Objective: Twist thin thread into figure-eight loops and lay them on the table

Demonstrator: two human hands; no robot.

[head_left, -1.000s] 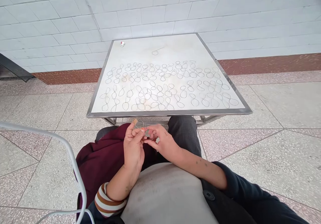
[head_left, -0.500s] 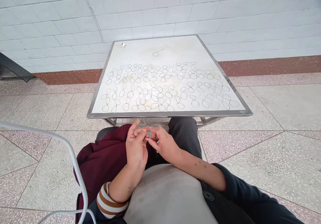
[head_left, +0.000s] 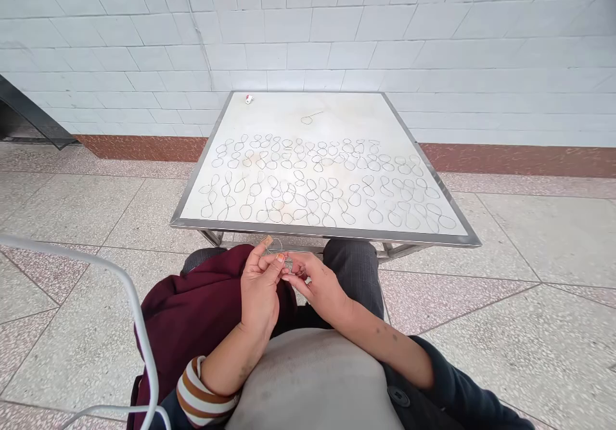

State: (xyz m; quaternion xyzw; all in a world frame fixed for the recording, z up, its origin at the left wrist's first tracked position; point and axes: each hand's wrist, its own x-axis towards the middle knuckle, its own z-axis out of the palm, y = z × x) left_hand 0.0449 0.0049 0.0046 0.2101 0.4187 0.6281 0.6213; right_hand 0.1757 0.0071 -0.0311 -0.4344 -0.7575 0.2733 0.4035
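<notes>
A thin wire (head_left: 280, 242) is up between the 2 hands, over the lap and just short of the table's near edge; part of its curve shows above the fingertips. The left hand (head_left: 260, 285) pinches it between thumb and fingers, and a tan wrap (head_left: 267, 242) covers 1 fingertip. The right hand (head_left: 320, 285) meets it with curled fingers, thumb set apart from the index; whether those fingers grip the wire, I cannot tell.

The step in hand looks like shaping the wire by hand. The next move seems to call for a firm left pinch while the right fingers guide the bend.

Beyond, on the metal-edged table (head_left: 327, 232), lie rows of figure-8 wire loops (head_left: 355, 195). Farther back are 1 single loop with a straight tail (head_left: 307, 120) and a small white-and-red object (head_left: 249, 99).
</notes>
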